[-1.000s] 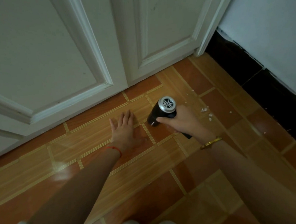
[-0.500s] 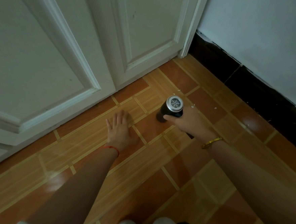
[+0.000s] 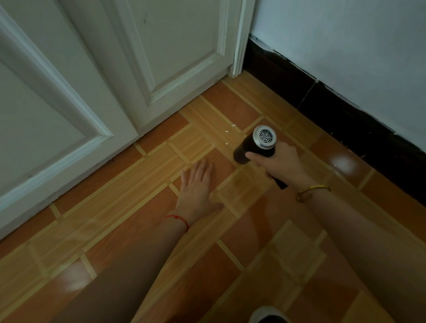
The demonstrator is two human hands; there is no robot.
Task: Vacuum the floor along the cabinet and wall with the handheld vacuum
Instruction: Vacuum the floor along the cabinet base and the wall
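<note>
My right hand [image 3: 278, 162] grips a black handheld vacuum [image 3: 252, 146] with a silver vented end cap facing up; its nozzle end points down-left at the orange tiled floor [image 3: 140, 217]. My left hand [image 3: 196, 185] lies flat on the floor, fingers together, just left of the vacuum. A few small white crumbs [image 3: 226, 131] lie on the tiles beyond the vacuum, toward the white cabinet doors [image 3: 169, 51]. The nozzle tip is hidden behind the vacuum body.
A white wall [image 3: 348, 25] with a black baseboard [image 3: 341, 107] runs along the right. The cabinet meets it at the far corner. My white shoes [image 3: 265, 319] show at the bottom edge.
The view has shifted toward the corner. My right hand has moved the vacuum right and away from the left hand, and the pile of crumbs seen a second ago is gone.
</note>
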